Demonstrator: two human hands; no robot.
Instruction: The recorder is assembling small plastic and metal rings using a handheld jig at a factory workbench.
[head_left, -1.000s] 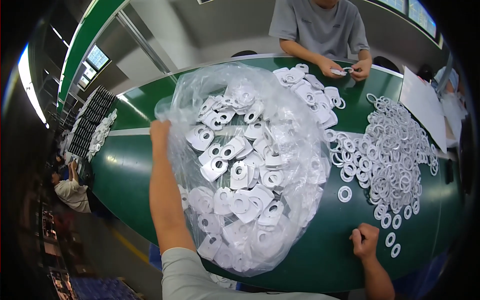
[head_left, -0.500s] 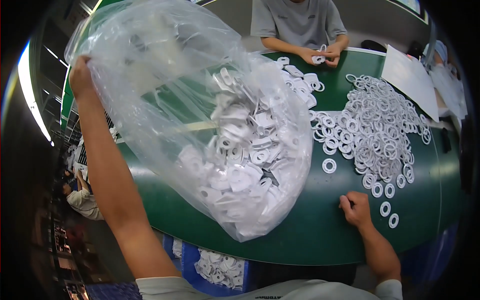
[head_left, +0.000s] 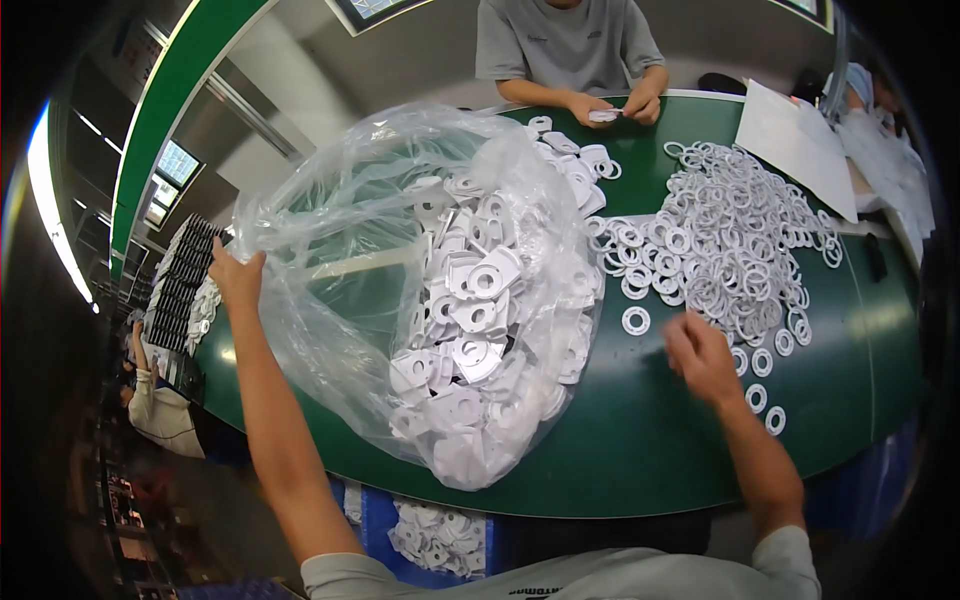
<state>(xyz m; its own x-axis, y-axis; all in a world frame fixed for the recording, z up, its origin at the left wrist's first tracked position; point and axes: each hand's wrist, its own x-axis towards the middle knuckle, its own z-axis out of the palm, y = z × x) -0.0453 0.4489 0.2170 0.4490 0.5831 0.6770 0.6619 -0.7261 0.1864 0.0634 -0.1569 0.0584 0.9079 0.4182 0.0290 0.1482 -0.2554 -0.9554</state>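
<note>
A large clear plastic bag (head_left: 330, 225) lies on the green table with its mouth spread toward the left. Inside it are many flat white plastic pieces with round holes (head_left: 485, 280). My left hand (head_left: 238, 275) is at the bag's left edge, thumb and fingers apart, not gripping the film. My right hand (head_left: 702, 358) hovers over the table just below a heap of white rings (head_left: 740, 230); its fingers are curled in, slightly blurred, and nothing shows in them. One single white ring (head_left: 635, 320) lies to its left.
Across the green table (head_left: 620, 440) a co-worker's hands (head_left: 625, 105) handle a white piece. More white pieces (head_left: 585, 165) lie before them. A white sheet (head_left: 798, 150) is at the far right. Below the near edge stands a blue bin (head_left: 380, 525) with white pieces. Dark stacked items (head_left: 185, 280) are at left.
My left hand has come down and let go of the raised bag film, which has sunk toward the table. My right hand has moved up toward the rings.
</note>
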